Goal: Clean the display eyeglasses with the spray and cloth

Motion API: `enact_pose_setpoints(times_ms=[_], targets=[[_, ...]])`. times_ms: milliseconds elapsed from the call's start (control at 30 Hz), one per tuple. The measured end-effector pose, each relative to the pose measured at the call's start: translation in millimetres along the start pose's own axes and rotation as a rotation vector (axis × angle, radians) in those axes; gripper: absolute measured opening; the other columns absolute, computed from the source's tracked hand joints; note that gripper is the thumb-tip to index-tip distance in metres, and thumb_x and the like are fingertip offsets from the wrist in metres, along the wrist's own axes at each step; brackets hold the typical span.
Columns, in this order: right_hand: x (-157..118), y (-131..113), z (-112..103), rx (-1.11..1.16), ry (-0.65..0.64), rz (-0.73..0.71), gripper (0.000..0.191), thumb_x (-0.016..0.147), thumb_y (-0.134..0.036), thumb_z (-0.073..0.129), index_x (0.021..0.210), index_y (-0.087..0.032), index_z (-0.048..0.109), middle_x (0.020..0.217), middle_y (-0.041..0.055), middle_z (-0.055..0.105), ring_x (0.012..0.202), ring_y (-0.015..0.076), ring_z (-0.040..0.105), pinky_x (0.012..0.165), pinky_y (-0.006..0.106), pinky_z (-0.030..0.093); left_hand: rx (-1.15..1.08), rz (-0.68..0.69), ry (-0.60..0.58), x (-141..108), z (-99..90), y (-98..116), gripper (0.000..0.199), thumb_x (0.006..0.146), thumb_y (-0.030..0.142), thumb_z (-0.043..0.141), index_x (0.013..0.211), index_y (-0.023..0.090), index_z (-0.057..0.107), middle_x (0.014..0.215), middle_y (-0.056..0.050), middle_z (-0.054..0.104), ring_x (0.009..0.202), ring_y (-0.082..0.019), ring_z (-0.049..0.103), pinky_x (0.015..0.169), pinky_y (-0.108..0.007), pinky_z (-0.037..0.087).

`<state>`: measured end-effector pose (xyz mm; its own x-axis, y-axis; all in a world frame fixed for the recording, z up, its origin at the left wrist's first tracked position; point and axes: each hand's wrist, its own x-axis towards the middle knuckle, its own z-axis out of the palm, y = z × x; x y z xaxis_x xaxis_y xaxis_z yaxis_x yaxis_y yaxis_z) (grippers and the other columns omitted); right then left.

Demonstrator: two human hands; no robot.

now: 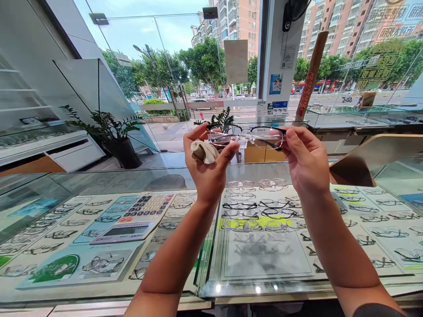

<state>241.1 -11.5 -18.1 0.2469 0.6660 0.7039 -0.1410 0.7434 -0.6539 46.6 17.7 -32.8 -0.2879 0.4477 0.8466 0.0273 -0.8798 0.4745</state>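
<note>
A pair of eyeglasses (246, 132) with dark upper rims and clear lenses is held up above the glass counter, its front roughly level. My left hand (209, 171) grips the left side of the frame and also keeps a crumpled beige cloth (204, 152) against the palm. At the other end, my right hand (306, 158) pinches the right side of the frame between thumb and fingers. Both hands are raised and closed. Below them, rows of spectacle frames (276, 212) lie under the counter glass.
A calculator (134, 231) rests on the glass counter (264, 288) at the left. A wooden-framed mirror or board (366, 158) stands at the right. Beyond the counter are a potted plant (120, 149), a glass door and a tilted wooden post (310, 79).
</note>
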Motion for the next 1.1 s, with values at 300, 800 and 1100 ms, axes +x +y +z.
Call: enact_pose_setpoints(times_ms=[300,800,1100], targets=[[0.0,4.1,-2.2,-0.046,-0.037,-0.046,0.023,0.095,-0.050,0.077,0.104,-0.028,0.078,0.093,0.0018,0.080,0.080,0.0179,0.075,0.079,0.037,0.065,-0.083,-0.011,0.068,1.2,-0.3,10.6,0.072,0.070,0.049,0.100,0.128,0.030,0.062,0.123,-0.008,0.068,0.113,-0.023,0.068,0.074,-0.029,0.058],[-10.4,-10.5,-0.3,-0.052,-0.155,-0.195,0.019,0.102,-0.044,0.066,0.109,-0.032,0.078,0.103,0.0005,0.082,0.084,0.0187,0.078,0.083,0.040,0.065,-0.706,-0.631,-0.071,14.5,2.5,18.3,0.052,0.068,0.032,0.102,0.111,0.026,0.074,0.107,-0.004,0.073,0.070,-0.006,0.059,0.042,-0.015,0.033],[-19.8,-17.3,13.4,-0.429,-0.188,-0.553,0.018,0.094,-0.028,0.079,0.112,-0.031,0.079,0.123,0.0022,0.083,0.118,0.0270,0.075,0.108,0.051,0.055,-0.853,-1.287,-0.340,8.5,0.4,18.4,0.023,0.094,0.032,0.080,0.103,0.013,0.073,0.099,-0.012,0.077,0.080,-0.014,0.075,0.043,-0.011,0.038]])
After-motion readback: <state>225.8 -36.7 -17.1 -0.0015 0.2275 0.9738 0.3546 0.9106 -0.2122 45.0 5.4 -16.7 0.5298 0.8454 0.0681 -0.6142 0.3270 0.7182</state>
